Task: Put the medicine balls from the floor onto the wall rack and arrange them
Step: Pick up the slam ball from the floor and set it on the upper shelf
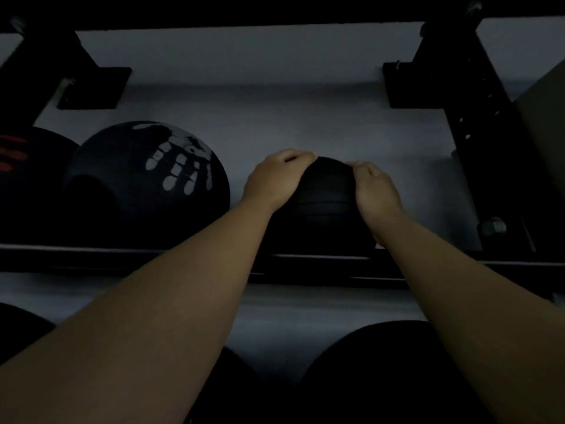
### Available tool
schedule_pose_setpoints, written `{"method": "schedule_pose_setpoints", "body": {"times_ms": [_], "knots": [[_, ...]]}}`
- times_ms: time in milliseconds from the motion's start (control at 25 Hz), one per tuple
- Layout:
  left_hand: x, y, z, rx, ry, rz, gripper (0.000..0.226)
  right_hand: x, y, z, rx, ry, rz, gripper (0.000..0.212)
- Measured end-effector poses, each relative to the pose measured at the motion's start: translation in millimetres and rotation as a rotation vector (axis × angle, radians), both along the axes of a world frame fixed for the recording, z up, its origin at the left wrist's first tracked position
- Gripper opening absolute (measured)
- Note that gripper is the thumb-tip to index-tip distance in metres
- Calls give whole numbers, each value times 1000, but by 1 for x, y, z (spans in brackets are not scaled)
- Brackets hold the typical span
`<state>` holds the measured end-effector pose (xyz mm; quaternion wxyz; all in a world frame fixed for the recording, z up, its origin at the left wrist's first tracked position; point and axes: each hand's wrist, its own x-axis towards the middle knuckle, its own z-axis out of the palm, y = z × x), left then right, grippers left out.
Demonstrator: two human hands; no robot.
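Observation:
The scene is dim. A small black medicine ball point(325, 206) rests on the wall rack's rail point(91, 258), right of centre. My left hand point(275, 179) curls over its upper left side and my right hand point(374, 189) over its upper right, both gripping it. To its left sits a larger black ball with a white handprint point(146, 185). Further left, at the frame edge, a black ball with red marks point(27, 179) lies on the same shelf.
Black rack uprights and brackets stand at left point(91, 87) and right point(477, 117) against the pale wall. A lower shelf holds more dark balls, one at bottom right point(382, 371) and one at far left point(18, 328).

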<state>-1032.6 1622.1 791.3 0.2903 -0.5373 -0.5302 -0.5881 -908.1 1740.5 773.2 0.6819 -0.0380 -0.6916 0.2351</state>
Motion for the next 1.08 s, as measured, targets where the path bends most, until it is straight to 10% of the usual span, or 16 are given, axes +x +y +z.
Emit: {"method": "schedule_pose_setpoints", "body": {"times_ms": [1080], "knots": [[53,-82,-127,-333,102,147,64,74,-77,-103,96,-349,-167,42]]}}
